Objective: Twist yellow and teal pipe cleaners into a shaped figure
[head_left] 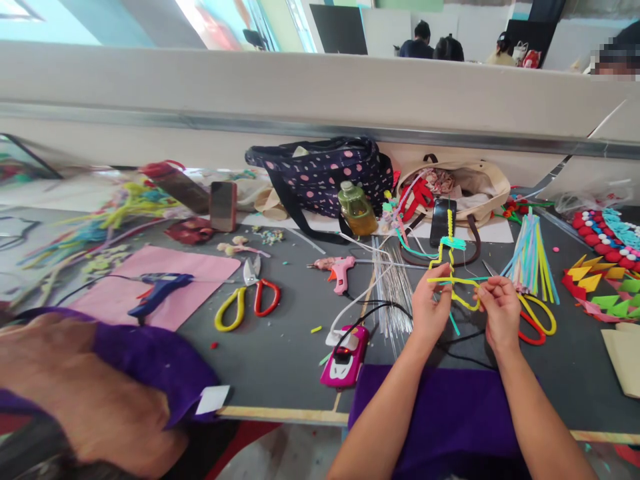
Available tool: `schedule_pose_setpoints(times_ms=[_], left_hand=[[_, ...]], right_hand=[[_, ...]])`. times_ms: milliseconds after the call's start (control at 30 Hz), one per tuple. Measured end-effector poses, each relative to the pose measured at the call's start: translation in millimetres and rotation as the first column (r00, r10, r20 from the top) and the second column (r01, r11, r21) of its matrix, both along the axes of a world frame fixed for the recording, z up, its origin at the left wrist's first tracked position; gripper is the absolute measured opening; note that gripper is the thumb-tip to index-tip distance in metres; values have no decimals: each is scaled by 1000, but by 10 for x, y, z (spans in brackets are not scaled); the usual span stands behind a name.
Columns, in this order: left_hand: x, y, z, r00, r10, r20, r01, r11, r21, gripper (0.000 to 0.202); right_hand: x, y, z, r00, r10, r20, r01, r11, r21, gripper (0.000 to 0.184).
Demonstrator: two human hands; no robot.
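Observation:
Both my hands hold a small figure twisted from yellow and teal pipe cleaners [451,267] above the dark grey table [280,353]. My left hand [429,307] pinches the figure's left side, fingers closed round the stems. My right hand [499,308] pinches its right side, where a yellow loop hangs down. The figure stands upright between them, its top reaching up to a black phone [442,221]. A purple cloth [445,413] lies under my forearms at the table's front edge.
Pink glue gun [338,269], blue glue gun [159,288] on pink paper, yellow-and-red scissors [249,301], a pink toy car [346,356], thin wires [393,293], a pipe-cleaner bundle [531,261], a dotted bag [325,172], a bottle [356,208]. Another person's arm [75,393] lies at front left.

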State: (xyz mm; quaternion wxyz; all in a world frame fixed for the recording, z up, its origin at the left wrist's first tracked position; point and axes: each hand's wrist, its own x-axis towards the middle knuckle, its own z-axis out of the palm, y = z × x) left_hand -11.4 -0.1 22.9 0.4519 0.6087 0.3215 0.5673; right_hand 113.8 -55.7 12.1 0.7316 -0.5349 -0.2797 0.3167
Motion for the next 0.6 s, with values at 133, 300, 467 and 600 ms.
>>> schedule_pose_setpoints(times_ms=[133, 300, 467, 600], left_hand=[[5, 43, -72, 992, 125, -24, -126, 989, -73, 29], [41, 49, -119, 928, 349, 130, -326, 930, -170, 51], [105, 17, -81, 926, 69, 370, 150, 835, -529, 58], [111, -63, 4, 788, -422, 448, 615, 526, -587, 42]], right_hand=[[11, -7, 29, 998, 10, -54, -9, 1000, 28, 35], [126, -6, 7, 976, 63, -208, -42, 993, 107, 35], [230, 6, -54, 957, 129, -260, -96, 986, 134, 33], [215, 13, -57, 946, 166, -277, -147, 985, 88, 32]])
